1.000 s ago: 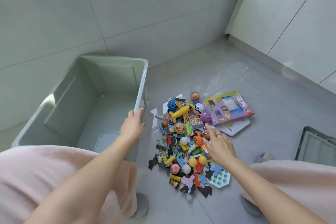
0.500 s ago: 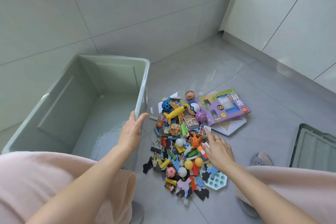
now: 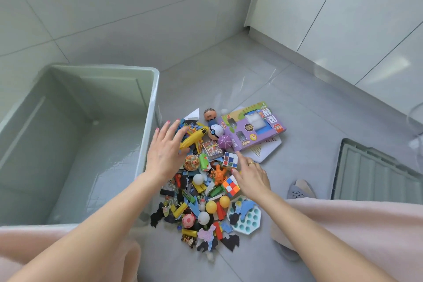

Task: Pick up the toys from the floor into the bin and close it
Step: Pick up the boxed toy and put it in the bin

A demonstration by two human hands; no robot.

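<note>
A pale green bin (image 3: 153, 89) stands open and empty on the left. Right of it lies a heap of small toys (image 3: 201, 192) on the grey floor: a yellow plane (image 3: 194, 139), puzzle cubes (image 3: 230, 160), balls, foam pieces, and a purple boxed toy (image 3: 251, 129) at the far side. My left hand (image 3: 163, 151) hovers with spread fingers over the plane at the heap's left edge, holding nothing. My right hand (image 3: 250, 174) reaches over the heap's right side, index finger pointing toward the purple box, next to the cubes.
The bin's lid (image 3: 375, 171) lies on the floor at the right. A grey slipper (image 3: 301, 190) shows beside my right knee. Tiled wall rises behind the bin and white cabinet doors (image 3: 343, 18) stand at the back right.
My left hand left the bin's rim and moved right over the yellow plane. My right hand slid forward toward the purple box. The view tilted down slightly.
</note>
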